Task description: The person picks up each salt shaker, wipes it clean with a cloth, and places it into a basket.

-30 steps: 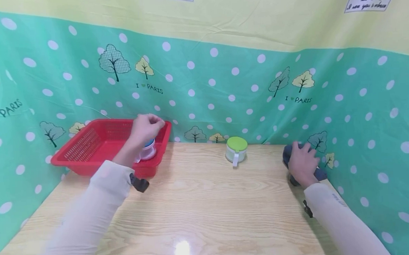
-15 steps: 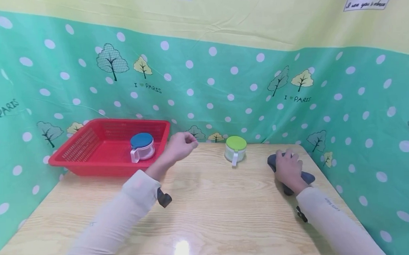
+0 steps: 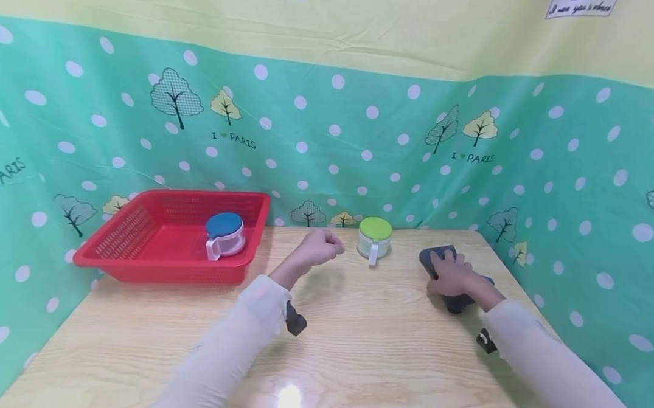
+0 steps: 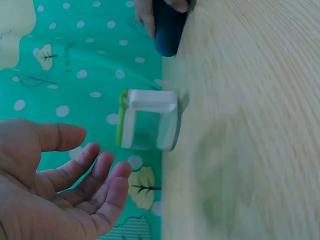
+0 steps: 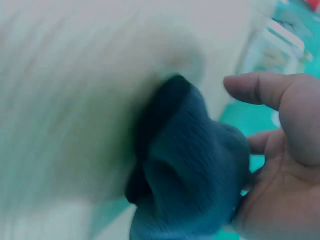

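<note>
My left hand (image 3: 319,247) hovers over the table, left of a white seasoning jar with a green lid (image 3: 375,237), its loosely curled fingers holding nothing. In the left wrist view the jar (image 4: 148,120) stands just beyond those fingertips, its handle facing the camera. At the right, my right hand (image 3: 450,273) grips a soft, dark blue thing (image 3: 437,257) with a fuzzy cloth surface and a darker edge; its kind is unclear. In the right wrist view the fingers reach behind this dark blue thing (image 5: 195,165), while the thumb (image 5: 255,87) sticks out apart from it.
A red plastic basket (image 3: 159,263) stands at the back left. Inside it sits a second seasoning jar with a blue lid (image 3: 225,233). A green patterned curtain (image 3: 324,131) hangs behind and beside the wooden table (image 3: 361,348).
My left hand has moved right, from over the basket's blue-lidded jar to beside the green-lidded one. The right hand has shifted the dark blue thing leftward, away from the curtain.
</note>
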The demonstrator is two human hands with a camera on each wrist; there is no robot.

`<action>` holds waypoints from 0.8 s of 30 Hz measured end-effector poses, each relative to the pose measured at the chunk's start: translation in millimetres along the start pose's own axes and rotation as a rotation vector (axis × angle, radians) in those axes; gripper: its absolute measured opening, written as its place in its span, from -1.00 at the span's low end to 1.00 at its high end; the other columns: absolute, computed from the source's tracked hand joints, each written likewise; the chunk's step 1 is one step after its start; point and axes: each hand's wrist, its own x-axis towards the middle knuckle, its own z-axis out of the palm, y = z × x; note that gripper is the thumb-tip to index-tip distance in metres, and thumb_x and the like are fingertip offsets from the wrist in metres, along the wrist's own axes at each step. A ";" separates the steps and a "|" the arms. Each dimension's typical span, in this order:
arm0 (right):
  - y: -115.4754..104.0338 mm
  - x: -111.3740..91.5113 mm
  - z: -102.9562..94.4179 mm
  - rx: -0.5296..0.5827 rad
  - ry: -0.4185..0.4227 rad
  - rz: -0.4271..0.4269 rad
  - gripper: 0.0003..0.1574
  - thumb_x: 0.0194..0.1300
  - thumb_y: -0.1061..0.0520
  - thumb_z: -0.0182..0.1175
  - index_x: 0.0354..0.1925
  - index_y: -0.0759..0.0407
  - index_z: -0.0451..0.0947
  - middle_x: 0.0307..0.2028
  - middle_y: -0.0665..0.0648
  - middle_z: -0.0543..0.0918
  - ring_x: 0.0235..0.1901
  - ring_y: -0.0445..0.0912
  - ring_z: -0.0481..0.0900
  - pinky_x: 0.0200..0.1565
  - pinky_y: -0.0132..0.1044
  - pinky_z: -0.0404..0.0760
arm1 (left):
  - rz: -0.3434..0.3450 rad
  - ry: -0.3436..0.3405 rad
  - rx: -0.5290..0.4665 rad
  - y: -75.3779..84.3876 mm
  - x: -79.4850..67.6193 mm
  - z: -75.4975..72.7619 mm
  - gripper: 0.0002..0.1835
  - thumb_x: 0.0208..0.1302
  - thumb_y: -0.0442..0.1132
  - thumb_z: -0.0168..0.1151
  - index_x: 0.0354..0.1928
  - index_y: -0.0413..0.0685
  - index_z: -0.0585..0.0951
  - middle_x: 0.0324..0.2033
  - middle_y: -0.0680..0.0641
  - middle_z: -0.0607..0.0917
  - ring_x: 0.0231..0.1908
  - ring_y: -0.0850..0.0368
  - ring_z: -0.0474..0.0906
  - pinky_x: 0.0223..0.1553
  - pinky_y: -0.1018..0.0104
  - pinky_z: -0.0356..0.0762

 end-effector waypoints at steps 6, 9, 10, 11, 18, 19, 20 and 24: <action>12.8 -7.0 -23.2 0.118 0.066 -0.165 -0.39 0.46 0.20 0.08 0.37 0.45 0.36 0.27 0.59 0.44 0.25 0.50 0.39 0.19 0.36 0.42 | -0.022 -0.031 0.008 -6.7 13.6 15.9 -0.78 0.35 -0.22 0.27 -0.06 -0.19 0.67 -0.13 -0.10 0.69 -0.16 0.03 0.63 -0.01 0.10 0.61; 24.3 -6.6 -26.1 0.175 0.111 -0.236 -0.48 0.46 0.26 0.10 0.32 0.39 0.45 0.24 0.51 0.51 0.26 0.43 0.44 0.22 0.30 0.43 | -0.020 -0.031 -0.001 -9.9 21.0 22.4 -0.79 0.35 -0.23 0.29 -0.07 -0.19 0.68 -0.13 -0.10 0.69 -0.18 0.05 0.63 -0.03 0.12 0.61; 28.8 -6.2 -25.4 0.180 0.127 -0.260 -0.49 0.45 0.26 0.13 0.31 0.37 0.47 0.24 0.49 0.53 0.26 0.42 0.44 0.22 0.30 0.43 | -0.015 -0.032 -0.007 -10.5 23.6 24.9 -0.79 0.35 -0.23 0.29 -0.07 -0.19 0.68 -0.12 -0.10 0.70 -0.19 0.05 0.64 -0.03 0.13 0.61; 33.3 -6.1 -24.0 0.183 0.142 -0.279 -0.50 0.45 0.24 0.16 0.30 0.35 0.49 0.23 0.47 0.54 0.26 0.42 0.45 0.22 0.30 0.43 | -0.013 -0.034 -0.018 -10.8 26.1 27.5 -0.79 0.35 -0.23 0.29 -0.07 -0.19 0.68 -0.12 -0.09 0.69 -0.19 0.05 0.64 -0.02 0.13 0.61; 53.6 -3.2 -7.3 0.100 0.185 -0.335 -0.38 0.41 0.04 0.29 0.36 0.20 0.48 0.17 0.55 0.45 0.15 0.45 0.45 0.08 0.34 0.46 | -0.043 -0.042 -0.085 -10.4 41.6 45.1 -0.81 0.33 -0.23 0.31 -0.10 -0.18 0.70 -0.16 -0.08 0.70 -0.15 0.03 0.63 0.04 0.11 0.59; 53.9 -2.8 -5.1 0.095 0.179 -0.330 -0.36 0.41 0.03 0.29 0.37 0.19 0.47 0.19 0.57 0.42 0.15 0.48 0.43 0.08 0.35 0.45 | -0.051 -0.041 -0.089 -10.3 43.3 47.7 -0.80 0.33 -0.23 0.31 -0.10 -0.18 0.71 -0.16 -0.08 0.70 -0.14 0.01 0.63 0.04 0.11 0.59; 53.4 -2.7 -3.1 0.092 0.169 -0.325 -0.33 0.41 0.02 0.29 0.40 0.17 0.44 0.20 0.60 0.39 0.15 0.51 0.40 0.07 0.37 0.44 | -0.062 -0.041 -0.095 -10.3 44.8 50.3 -0.80 0.32 -0.23 0.32 -0.10 -0.18 0.71 -0.17 -0.09 0.71 -0.12 0.00 0.63 0.03 0.12 0.59; 50.0 -2.8 3.6 0.089 0.134 -0.286 -0.23 0.40 -0.01 0.30 0.47 0.10 0.34 0.29 0.63 0.28 0.16 0.59 0.31 0.05 0.41 0.42 | -0.097 -0.040 -0.123 -10.1 49.7 60.4 -0.75 0.33 -0.21 0.33 -0.05 -0.22 0.71 -0.15 -0.15 0.72 -0.09 -0.08 0.65 -0.03 0.09 0.63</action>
